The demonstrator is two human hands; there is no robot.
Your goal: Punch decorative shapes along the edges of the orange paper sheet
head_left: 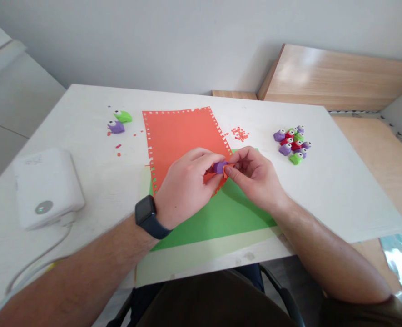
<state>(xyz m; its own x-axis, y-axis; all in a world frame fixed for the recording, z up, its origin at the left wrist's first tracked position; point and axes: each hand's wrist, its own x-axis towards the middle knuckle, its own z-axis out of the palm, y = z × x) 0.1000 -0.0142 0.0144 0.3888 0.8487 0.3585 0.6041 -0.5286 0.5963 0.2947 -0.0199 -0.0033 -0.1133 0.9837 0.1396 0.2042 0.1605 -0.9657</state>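
Far left, a white box [47, 188] near the left edge of the white table [357, 195], its pale cable [40, 259] curving down toward the near edge. Up toward the far edge, a green punch [123, 116] and a purple punch [116, 127] side by side, touching, with scattered orange bits [118, 146] just below them, all well apart from the hands. Next, a black watch [146, 215] on the left wrist, then the left hand [187, 188], clenched around a small purple punch [220, 167] held just above the middle of the sheets. Beneath both hands, an orange sheet [178, 141] with rows of square notches along its far and side edges, lying on a larger green sheet [217, 218] that stops short of the table's near edge. Touching the punch from the right, the right hand [255, 177], thumb and fingers pinching a folded scrap of orange paper [227, 170] at the punch's mouth, the two hands almost meeting. Just right of the orange sheet's edge, a small heap of orange bits [240, 134]. Farther right, a tight cluster of purple, red and green punches [291, 145], then a long stretch of tabletop to the right edge, with a wooden board [337, 77] past the far edge.
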